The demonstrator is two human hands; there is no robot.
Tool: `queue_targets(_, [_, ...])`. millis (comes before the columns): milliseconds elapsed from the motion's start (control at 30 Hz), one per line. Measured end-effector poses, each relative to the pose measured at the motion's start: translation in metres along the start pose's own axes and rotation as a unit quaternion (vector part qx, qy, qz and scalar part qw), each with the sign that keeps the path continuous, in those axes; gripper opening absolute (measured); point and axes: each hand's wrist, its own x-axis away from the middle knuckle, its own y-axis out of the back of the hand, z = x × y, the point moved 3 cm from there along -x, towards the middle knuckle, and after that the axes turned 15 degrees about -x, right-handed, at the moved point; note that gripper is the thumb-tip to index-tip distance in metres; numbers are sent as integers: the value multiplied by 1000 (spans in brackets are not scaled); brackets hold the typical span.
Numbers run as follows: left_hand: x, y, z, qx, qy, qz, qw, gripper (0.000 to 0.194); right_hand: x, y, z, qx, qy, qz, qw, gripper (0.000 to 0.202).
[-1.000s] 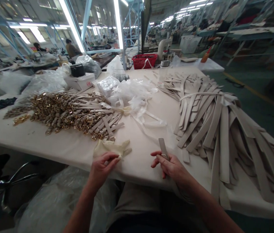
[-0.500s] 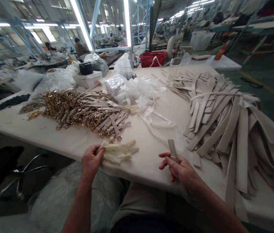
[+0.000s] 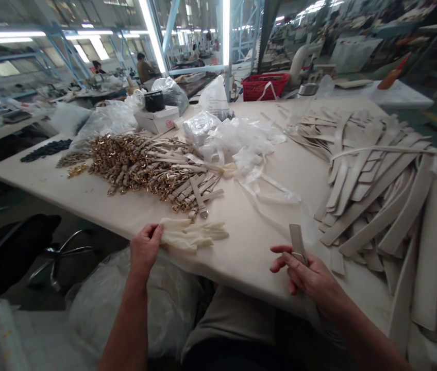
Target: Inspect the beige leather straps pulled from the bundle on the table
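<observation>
My left hand point(image 3: 146, 248) pinches the cuff end of a pale yellow thin glove point(image 3: 193, 234), which lies along the table's front edge with its fingers pointing right. My right hand point(image 3: 299, 270) is closed around a grey-beige strap point(image 3: 298, 241), whose flat end sticks up above the fingers; my index finger is stretched out to the left. Beyond the glove is a pile of narrow straps with gold buckles point(image 3: 145, 167). To the right of my right hand spreads a large heap of wide beige straps point(image 3: 388, 190), bound by one strap across it.
Clear plastic bags point(image 3: 237, 141) lie mid-table behind the buckled straps. A white box point(image 3: 156, 121) and a red basket point(image 3: 263, 87) stand at the back. Dark pieces point(image 3: 46, 149) lie at the far left. A black chair point(image 3: 21, 252) and a big plastic bag point(image 3: 137, 304) are below the table edge.
The view has turned left, so the table's things appear shifted right. The glove lies flatter and its fingers are closer together. My right hand still holds the strap.
</observation>
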Motion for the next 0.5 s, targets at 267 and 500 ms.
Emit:
queue_targets(267, [3,-8,14,174,12,22,984,37,0,-2,2,1,0,3,1000,58])
queue_targets(500, [6,-12,23,345,75,45,934,38,0,-2,2,5,-3,-1,1000,59])
